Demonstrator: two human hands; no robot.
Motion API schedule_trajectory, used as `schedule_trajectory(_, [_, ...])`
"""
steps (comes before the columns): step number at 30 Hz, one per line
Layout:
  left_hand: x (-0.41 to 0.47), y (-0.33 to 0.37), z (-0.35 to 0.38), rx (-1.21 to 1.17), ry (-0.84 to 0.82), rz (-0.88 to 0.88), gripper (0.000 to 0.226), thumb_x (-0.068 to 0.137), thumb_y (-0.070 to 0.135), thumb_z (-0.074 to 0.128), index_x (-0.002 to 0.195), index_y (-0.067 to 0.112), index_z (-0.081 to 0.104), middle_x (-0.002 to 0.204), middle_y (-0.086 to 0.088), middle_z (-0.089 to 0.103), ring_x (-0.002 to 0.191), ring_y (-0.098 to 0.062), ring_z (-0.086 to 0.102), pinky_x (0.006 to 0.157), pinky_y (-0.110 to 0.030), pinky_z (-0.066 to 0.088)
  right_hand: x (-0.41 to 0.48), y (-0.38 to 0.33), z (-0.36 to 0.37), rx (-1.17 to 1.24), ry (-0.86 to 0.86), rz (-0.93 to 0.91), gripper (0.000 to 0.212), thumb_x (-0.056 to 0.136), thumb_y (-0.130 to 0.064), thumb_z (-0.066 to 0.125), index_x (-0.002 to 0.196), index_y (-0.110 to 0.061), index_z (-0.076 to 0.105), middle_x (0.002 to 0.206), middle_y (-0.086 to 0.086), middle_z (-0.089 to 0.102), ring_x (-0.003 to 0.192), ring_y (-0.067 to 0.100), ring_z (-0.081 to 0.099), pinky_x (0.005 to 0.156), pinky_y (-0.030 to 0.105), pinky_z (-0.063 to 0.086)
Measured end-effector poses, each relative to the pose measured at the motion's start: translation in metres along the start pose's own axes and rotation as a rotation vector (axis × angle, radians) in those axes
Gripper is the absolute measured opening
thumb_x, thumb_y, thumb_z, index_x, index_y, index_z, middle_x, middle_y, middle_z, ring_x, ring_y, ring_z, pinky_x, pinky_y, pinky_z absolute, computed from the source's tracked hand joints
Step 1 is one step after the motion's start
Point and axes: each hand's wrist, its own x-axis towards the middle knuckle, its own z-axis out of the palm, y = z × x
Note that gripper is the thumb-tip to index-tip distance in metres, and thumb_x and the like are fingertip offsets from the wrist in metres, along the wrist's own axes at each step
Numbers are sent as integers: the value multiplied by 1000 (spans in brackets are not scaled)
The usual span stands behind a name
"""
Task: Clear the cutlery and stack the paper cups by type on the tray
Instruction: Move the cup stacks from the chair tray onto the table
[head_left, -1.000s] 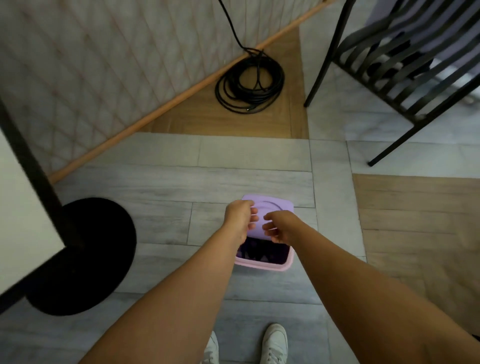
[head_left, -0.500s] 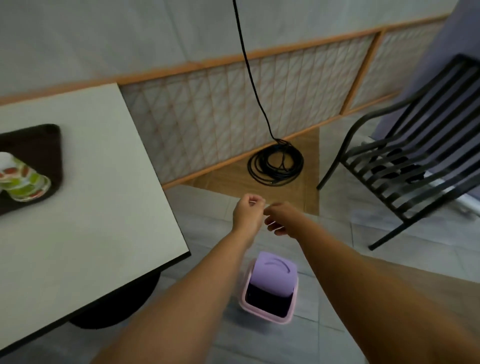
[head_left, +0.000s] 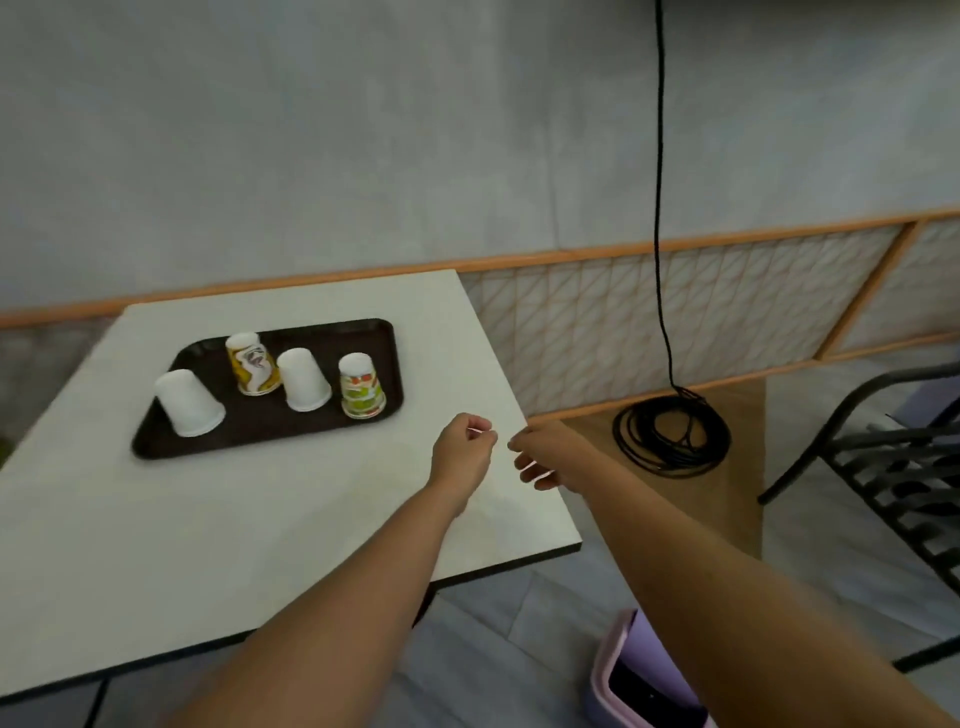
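Note:
A dark brown tray (head_left: 249, 436) lies on the white table (head_left: 208, 530). On it stand upside-down paper cups: a plain white cup (head_left: 189, 402) at the left, a yellow patterned cup (head_left: 253, 364), a second white cup (head_left: 303, 380), and a green-and-red patterned cup (head_left: 361, 386) at the right. My left hand (head_left: 462, 451) hovers over the table's right part with its fingers curled, holding nothing that I can see. My right hand (head_left: 545, 454) hangs beside it at the table's right edge, fingers loosely bent and empty. No cutlery shows.
A pink bin with a lilac swing lid (head_left: 639, 675) stands on the floor below my right arm. A coiled black cable (head_left: 672, 434) lies by the wall, and a black slatted chair (head_left: 893, 467) stands at the right.
The view has risen from the bin on the floor to the table and tray. Both hands have lifted away from the bin's lid and now hover by the table's right edge.

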Motion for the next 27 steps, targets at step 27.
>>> schedule_trajectory(27, [-12,-90,-404,-153,603,-214,11,95,16,48,95,9,57,86,-5,54,76,-18,49,63,-24,43,3,-229,350,-423,-481,-354,23,93,-20,52,112,-9,56,88,7,59,68,15,59,61,23,48])
